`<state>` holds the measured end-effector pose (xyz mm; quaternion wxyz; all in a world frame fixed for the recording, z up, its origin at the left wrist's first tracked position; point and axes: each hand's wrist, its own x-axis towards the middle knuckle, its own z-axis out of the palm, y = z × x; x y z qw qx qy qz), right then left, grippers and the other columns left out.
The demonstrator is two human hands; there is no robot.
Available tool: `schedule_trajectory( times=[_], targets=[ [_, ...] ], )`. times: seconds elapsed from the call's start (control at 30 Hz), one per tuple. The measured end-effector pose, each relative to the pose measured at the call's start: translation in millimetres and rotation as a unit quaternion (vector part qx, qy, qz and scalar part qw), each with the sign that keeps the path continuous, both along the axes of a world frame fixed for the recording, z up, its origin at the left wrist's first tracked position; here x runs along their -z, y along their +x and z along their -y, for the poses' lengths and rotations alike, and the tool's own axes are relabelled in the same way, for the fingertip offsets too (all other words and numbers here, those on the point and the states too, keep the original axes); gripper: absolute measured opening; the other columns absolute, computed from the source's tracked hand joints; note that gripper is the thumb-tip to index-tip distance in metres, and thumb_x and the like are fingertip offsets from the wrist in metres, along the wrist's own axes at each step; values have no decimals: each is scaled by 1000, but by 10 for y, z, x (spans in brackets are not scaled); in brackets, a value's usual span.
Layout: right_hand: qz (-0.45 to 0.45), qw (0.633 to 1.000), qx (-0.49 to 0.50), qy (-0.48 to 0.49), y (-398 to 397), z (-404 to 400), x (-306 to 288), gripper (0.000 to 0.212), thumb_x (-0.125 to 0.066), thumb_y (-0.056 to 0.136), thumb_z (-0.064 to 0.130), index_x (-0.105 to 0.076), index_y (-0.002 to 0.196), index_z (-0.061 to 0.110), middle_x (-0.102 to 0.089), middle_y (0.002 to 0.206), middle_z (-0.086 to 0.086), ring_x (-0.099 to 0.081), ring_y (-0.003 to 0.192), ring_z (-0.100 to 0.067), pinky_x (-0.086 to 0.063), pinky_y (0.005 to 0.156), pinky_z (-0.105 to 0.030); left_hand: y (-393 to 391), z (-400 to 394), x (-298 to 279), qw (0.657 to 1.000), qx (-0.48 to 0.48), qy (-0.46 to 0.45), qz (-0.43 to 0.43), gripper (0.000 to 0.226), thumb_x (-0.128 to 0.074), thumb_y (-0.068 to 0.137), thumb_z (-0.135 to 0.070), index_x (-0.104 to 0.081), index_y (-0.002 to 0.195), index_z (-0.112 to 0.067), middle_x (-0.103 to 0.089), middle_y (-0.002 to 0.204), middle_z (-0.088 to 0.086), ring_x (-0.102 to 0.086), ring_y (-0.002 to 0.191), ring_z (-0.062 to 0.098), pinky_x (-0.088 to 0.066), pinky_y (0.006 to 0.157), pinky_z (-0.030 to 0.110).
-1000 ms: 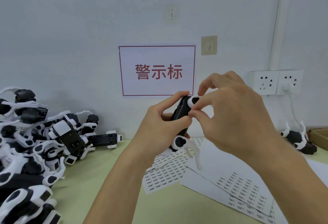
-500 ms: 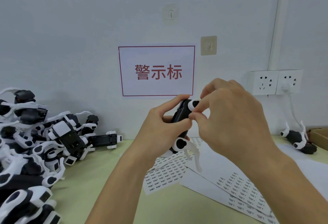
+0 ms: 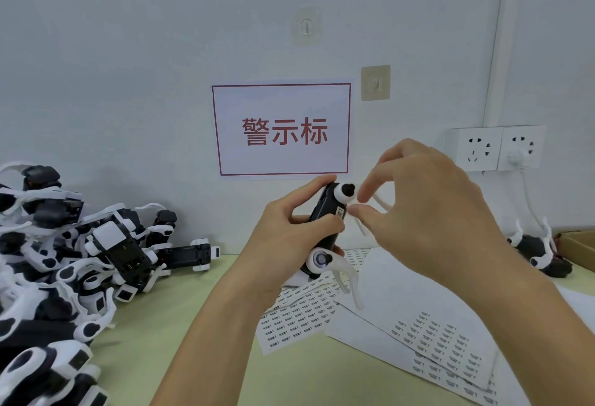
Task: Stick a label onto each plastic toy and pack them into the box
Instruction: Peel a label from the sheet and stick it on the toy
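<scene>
A wall sign (image 3: 281,130) reads "警示标" in red. Above the desk (image 3: 167,347), the left hand (image 3: 289,238) grips a black-and-white toy (image 3: 325,222). The right hand (image 3: 428,212), fingers loosely curled, touches its thumb tip to a small label (image 3: 340,212) on the toy. Print on the label sheets (image 3: 434,338) is too small to read.

My left hand (image 3: 289,238) hides toy (image 3: 325,222) body's left side. Label sheets (image 3: 434,335) print too small to read. Box (image 3: 579,251) cut off by right edge.
</scene>
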<state>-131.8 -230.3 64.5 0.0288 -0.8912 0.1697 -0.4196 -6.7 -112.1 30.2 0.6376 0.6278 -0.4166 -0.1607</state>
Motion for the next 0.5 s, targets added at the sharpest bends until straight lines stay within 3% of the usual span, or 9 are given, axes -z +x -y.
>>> schedule_trajectory(
  times=[0.13,0.23,0.3,0.5],
  targets=[
    [-6,988,-147,44,-38,64,-31,13,-62,86,36,-69,97,40,-62,84,18,-59,78,-4,-52,69,-32,65,30,20,994,-5,-61,-95,42,-63,93,-14,-66,123,-44,-75,103,13,-72,90,28,-55,91,50],
    [-17,977,-202,62,-51,47,-19,41,-50,79,29,-68,112,45,-57,58,15,-53,55,-9,-43,54,-23,66,47,-5,978,31,-92,-185,33,-56,93,-22,-71,117,-38,-74,107,15,-70,88,28,-55,82,43],
    [-43,976,-208,58,-34,25,5,53,-43,75,27,-66,118,49,-48,48,11,-43,47,-13,-36,48,-23,66,45,-12,973,51,-94,-207,32,-60,87,-28,-72,115,-38,-73,103,14,-69,83,26,-54,76,39],
    [-128,980,-149,-18,-15,-27,39,58,-40,78,29,-55,126,58,-51,63,33,-48,62,-6,-28,48,-22,70,44,11,972,37,-98,-209,30,-57,92,-29,-72,115,-39,-73,97,16,-69,82,23,-53,69,36]
  ],
)
